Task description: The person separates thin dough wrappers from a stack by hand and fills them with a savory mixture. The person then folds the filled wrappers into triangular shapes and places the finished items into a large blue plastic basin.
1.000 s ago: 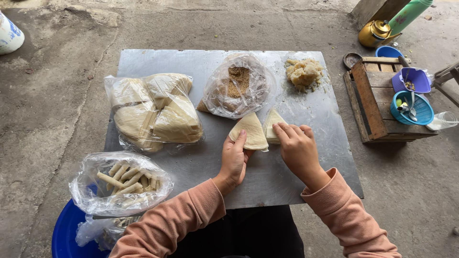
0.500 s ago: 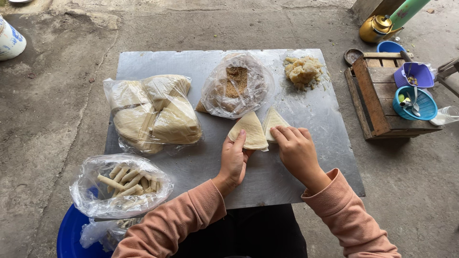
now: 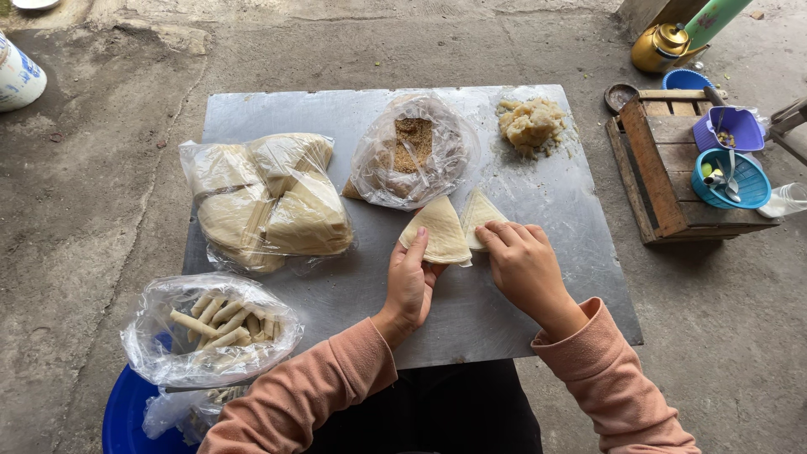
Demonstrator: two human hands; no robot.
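Observation:
Two pale triangular pastry wrappers lie side by side on a grey metal sheet [image 3: 336,113]. My left hand [image 3: 411,282] pinches the near edge of the larger wrapper [image 3: 439,229]. My right hand [image 3: 523,262] rests fingertips on the near corner of the smaller wrapper [image 3: 479,214]. Just beyond them sits a clear plastic bag with brown crumbly filling [image 3: 414,147], and a lump of pale mashed filling [image 3: 531,124] lies at the sheet's far right.
A plastic bag of stacked wrappers [image 3: 267,202] lies on the left. A bag of rolled pastries [image 3: 210,328] rests on a blue basin [image 3: 126,416] at the near left. A wooden crate [image 3: 660,164] with small blue and purple baskets and a brass kettle [image 3: 660,46] stand to the right.
Both hands have stayed at the two wrappers, with only small finger movement at their near edges.

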